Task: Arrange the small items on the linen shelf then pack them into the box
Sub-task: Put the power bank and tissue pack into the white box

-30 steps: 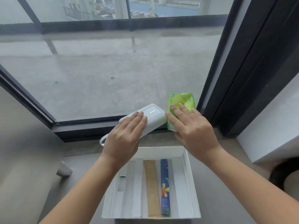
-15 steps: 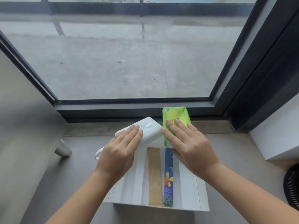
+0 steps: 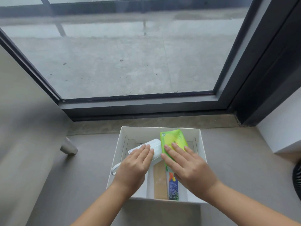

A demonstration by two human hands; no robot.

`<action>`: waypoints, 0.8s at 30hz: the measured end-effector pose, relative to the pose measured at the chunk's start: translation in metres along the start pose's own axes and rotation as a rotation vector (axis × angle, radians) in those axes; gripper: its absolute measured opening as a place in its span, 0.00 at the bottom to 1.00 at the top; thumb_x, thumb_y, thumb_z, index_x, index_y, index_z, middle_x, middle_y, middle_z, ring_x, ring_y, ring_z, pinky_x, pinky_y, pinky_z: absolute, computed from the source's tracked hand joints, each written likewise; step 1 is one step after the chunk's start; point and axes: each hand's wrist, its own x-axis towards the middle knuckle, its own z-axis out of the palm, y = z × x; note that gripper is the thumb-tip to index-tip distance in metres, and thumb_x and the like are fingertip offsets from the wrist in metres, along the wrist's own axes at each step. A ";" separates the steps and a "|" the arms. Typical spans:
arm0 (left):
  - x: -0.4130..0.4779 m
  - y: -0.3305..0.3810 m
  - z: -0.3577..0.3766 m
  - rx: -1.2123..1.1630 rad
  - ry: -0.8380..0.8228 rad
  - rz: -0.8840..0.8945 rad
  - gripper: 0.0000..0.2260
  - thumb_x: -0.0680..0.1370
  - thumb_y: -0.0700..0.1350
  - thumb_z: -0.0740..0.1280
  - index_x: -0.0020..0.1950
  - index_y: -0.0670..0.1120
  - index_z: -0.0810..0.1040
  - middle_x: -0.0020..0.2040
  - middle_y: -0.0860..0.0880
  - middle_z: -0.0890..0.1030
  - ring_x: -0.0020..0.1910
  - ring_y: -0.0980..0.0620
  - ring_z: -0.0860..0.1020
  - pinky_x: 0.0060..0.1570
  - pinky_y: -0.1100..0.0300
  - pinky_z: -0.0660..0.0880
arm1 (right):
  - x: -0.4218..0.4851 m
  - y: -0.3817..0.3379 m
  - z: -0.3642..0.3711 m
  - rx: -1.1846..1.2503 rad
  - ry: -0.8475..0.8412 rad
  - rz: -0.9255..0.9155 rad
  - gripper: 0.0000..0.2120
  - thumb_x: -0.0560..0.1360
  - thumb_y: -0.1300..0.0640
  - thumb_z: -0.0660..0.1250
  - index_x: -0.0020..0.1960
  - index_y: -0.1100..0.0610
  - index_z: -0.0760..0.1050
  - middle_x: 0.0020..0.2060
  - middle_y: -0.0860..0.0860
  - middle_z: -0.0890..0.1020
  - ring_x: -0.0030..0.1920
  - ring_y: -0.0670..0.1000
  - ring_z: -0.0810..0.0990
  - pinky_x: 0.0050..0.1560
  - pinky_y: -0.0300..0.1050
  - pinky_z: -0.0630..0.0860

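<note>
Inside the box point(image 3: 141, 132), the left hand point(image 3: 135, 165) is holding the white power bank point(image 3: 154, 145) and the right hand point(image 3: 187, 167) the green packet point(image 3: 172, 139), while the strap loop point(image 3: 114, 170) is hanging over the rim, risking a snag.

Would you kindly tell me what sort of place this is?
Probably an indoor room corner by a floor-level window: the dark window frame meets the grey floor, a bare concrete terrace lies outside, and the white box sits on that floor near a furniture leg.
</note>
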 end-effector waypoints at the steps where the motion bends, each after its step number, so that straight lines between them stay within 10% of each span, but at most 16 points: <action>1: 0.000 0.001 0.001 -0.002 -0.018 -0.008 0.17 0.61 0.27 0.68 0.48 0.35 0.83 0.49 0.39 0.83 0.47 0.41 0.82 0.40 0.51 0.81 | -0.003 -0.001 0.001 0.000 -0.005 0.000 0.24 0.58 0.62 0.79 0.53 0.56 0.82 0.53 0.55 0.82 0.52 0.57 0.82 0.45 0.52 0.81; 24: 0.035 0.020 0.068 0.049 -0.411 -0.188 0.24 0.43 0.29 0.78 0.38 0.36 0.83 0.35 0.41 0.83 0.33 0.45 0.82 0.32 0.59 0.80 | -0.039 0.016 0.034 -0.002 -0.158 0.205 0.29 0.44 0.61 0.81 0.45 0.55 0.85 0.45 0.52 0.85 0.44 0.53 0.84 0.36 0.46 0.81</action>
